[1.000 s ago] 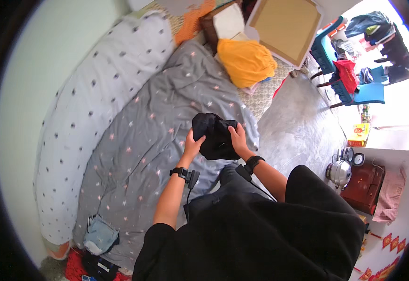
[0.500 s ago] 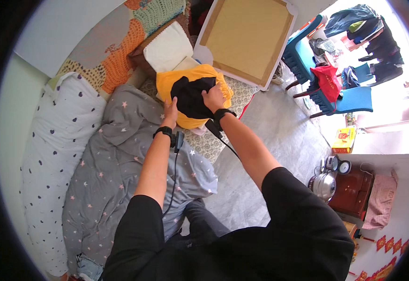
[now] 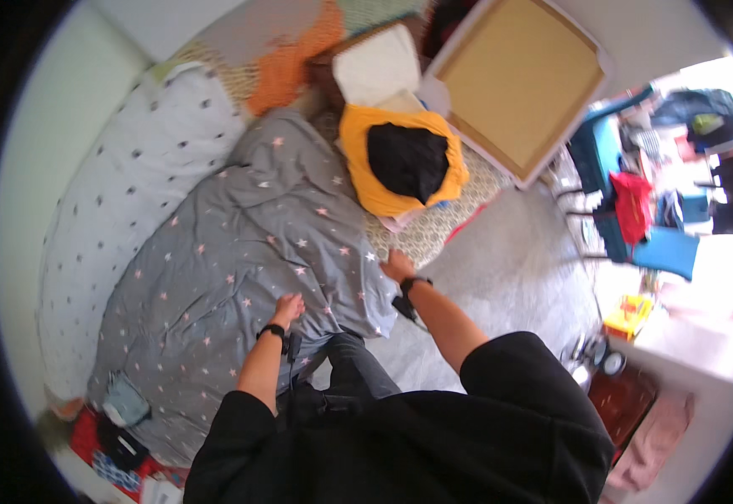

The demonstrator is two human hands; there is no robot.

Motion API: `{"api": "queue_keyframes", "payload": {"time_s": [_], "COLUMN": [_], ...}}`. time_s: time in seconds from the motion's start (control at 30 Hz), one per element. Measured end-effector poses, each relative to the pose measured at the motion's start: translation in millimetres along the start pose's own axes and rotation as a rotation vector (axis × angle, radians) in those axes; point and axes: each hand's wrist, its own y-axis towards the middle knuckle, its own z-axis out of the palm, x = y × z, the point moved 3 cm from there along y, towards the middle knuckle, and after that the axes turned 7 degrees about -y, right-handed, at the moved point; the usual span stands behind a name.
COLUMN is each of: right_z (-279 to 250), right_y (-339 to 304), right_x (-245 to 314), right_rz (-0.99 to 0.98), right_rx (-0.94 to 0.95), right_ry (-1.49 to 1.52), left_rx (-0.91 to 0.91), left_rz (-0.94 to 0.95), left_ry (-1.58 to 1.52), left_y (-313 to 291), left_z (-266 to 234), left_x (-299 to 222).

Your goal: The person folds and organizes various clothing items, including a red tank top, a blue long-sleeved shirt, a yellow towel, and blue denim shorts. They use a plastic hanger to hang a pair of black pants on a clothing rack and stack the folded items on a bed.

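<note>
My left hand (image 3: 288, 309) hangs over the grey star-print blanket (image 3: 240, 244), its fingers loosely curled with nothing visible in them. My right hand (image 3: 397, 265), also curled and bearing nothing I can see, is over the edge of the patterned bed mat (image 3: 484, 181), near the blanket's right border. Farther off, a black cloth (image 3: 408, 162) lies bunched on top of a yellow garment (image 3: 366, 189). Both hands are apart from that pile. Dark bands with small devices sit on my wrists.
A white dotted quilt (image 3: 131, 193) runs along the left wall. Past the yellow garment are a white cloth (image 3: 376, 65) and a large framed board (image 3: 522, 80). Blue chairs (image 3: 667, 250) with a red cloth (image 3: 633, 206) stand to the right, across grey floor (image 3: 509, 260).
Both hands have let go of the black cloth and drawn back toward my body. The cloth stays on the yellow garment. My view has shifted, so the pile appears farther right.
</note>
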Motion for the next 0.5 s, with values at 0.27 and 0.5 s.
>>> {"api": "queue_keyframes", "payload": {"time_s": [0.27,0.5], "right_z": [119,215], "right_y": [-126,-43], "right_x": [62,69], "right_rz": [-0.133,-0.495], "right_rx": [0.474,0.327], "right_ry": [-0.342,-0.142], "left_rx": [-0.299,-0.609], "left_rz": [-0.013,0.152], "left_ry": [-0.469,-1.058], "left_y": [-168,-262], "left_z": [-150,-252], "left_x": [158,295]}}
